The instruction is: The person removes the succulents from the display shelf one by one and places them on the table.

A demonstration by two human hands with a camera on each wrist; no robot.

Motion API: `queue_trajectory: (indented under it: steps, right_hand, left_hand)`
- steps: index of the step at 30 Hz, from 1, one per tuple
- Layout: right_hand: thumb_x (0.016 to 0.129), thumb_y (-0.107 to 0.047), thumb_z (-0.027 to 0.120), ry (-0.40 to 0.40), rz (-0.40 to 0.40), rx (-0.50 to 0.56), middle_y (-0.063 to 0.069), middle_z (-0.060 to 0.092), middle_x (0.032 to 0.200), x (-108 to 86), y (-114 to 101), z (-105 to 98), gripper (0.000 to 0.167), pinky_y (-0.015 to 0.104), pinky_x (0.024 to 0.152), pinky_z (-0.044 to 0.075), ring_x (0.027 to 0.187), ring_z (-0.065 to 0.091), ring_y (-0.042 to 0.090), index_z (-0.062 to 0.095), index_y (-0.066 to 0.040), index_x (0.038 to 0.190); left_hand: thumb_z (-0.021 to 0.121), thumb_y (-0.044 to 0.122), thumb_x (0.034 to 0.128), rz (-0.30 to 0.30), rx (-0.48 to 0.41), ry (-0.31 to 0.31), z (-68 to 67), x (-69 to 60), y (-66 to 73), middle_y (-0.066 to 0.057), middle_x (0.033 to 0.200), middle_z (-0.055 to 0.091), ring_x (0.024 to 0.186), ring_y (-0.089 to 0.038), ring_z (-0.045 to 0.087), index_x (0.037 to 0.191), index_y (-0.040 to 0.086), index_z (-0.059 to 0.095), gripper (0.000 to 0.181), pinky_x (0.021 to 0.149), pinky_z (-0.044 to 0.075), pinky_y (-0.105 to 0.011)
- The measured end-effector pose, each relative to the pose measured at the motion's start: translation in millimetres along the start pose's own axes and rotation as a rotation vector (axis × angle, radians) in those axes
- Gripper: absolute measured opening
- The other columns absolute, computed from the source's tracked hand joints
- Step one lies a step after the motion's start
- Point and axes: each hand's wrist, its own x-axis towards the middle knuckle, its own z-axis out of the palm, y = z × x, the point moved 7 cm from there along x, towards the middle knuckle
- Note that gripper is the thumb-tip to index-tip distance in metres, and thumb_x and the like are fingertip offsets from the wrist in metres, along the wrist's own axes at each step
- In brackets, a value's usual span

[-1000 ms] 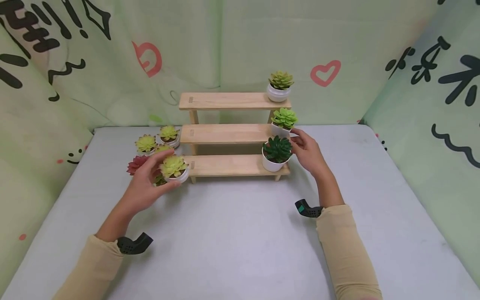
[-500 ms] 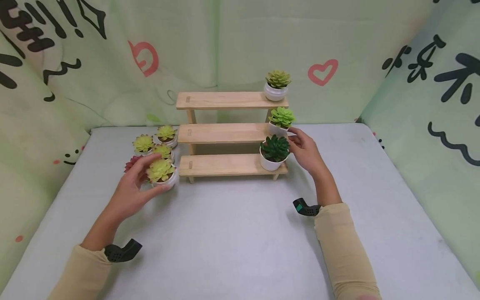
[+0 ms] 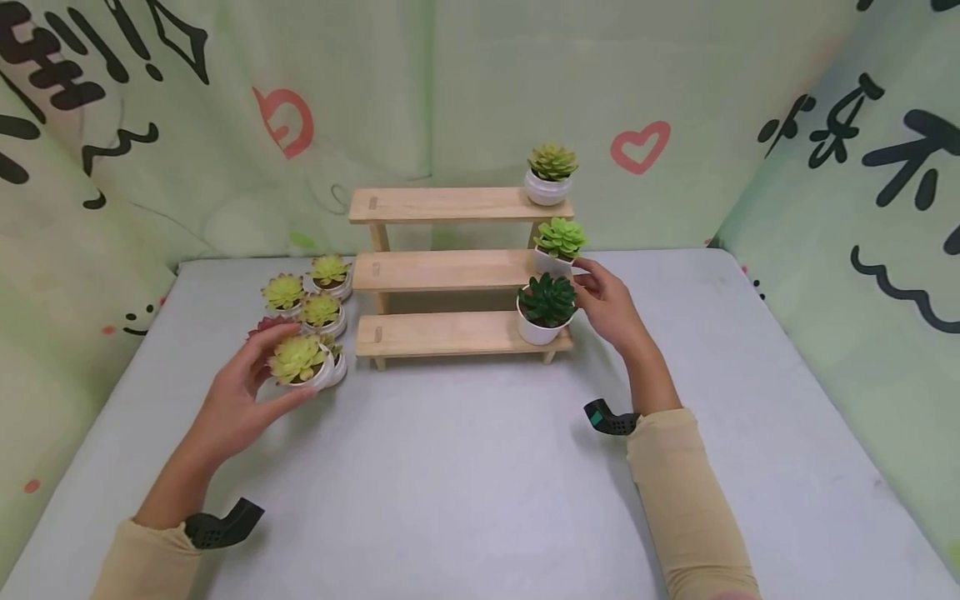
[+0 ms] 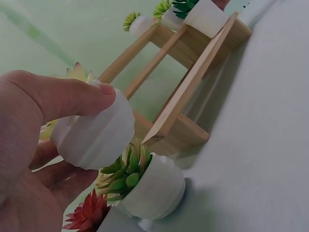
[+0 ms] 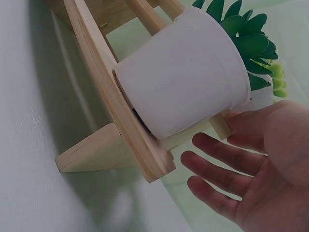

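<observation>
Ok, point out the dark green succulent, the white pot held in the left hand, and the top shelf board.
Dark green succulent (image 3: 547, 301): head view, on its leaves.
Held white pot (image 4: 98, 137): left wrist view, on its side wall.
Top shelf board (image 3: 442, 203): head view, on bare wood.

Open lane here, right across the desk (image 3: 450, 492) in front of the wooden stand (image 3: 442, 335); room along every tier, until three potted plants (image 3: 547, 302) block the right ends! Clustered succulents (image 3: 321, 310) crowd its left side.
</observation>
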Motion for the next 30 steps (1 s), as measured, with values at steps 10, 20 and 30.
queue_trajectory:
  steps: [10, 20, 30]
  right_hand:
    - [0.103, -0.024, 0.045, 0.008, -0.018, -0.003, 0.023, 0.055, 0.136, 0.2, 0.9, -1.6, 0.05, 0.05, 0.102, 0.048, 0.12, 0.058, 0.035, 0.033, -0.007, 0.149]
    - [0.103, -0.026, 0.046, 0.002, -0.026, -0.002, 0.023, 0.054, 0.137, 1.2, 1.6, -0.3, 0.051, 0.051, 0.103, 0.047, 0.121, 0.057, 0.035, 0.033, -0.007, 0.148]
    - [0.103, -0.023, 0.045, 0.002, -0.029, -0.003, 0.023, 0.055, 0.136, 0.0, 2.2, 0.6, 0.05, 0.051, 0.104, 0.046, 0.121, 0.058, 0.036, 0.033, -0.007, 0.149]
  left_hand:
    - [0.08, 0.002, 0.076, -0.006, -0.011, 0.017, -8.7, -8.7, -2.2, -0.012, 0.141, 0.046, 0.119, 0.012, 0.039, 0.144, 0.011, 0.042, 0.078, 0.094, 0.033, 0.003]
    - [0.08, 0.004, 0.0769, -0.065, -0.004, 0.027, -16.7, -19.2, -11.6, -0.01, 0.146, 0.042, 0.121, 0.015, 0.036, 0.145, 0.014, 0.04, 0.08, 0.094, 0.033, 0.005]
    - [0.079, -0.001, 0.0757, -0.069, -0.012, 0.039, -23.5, -28.7, -19.8, 0.001, 0.144, 0.043, 0.12, 0.012, 0.039, 0.146, 0.014, 0.04, 0.082, 0.093, 0.034, 0.004]
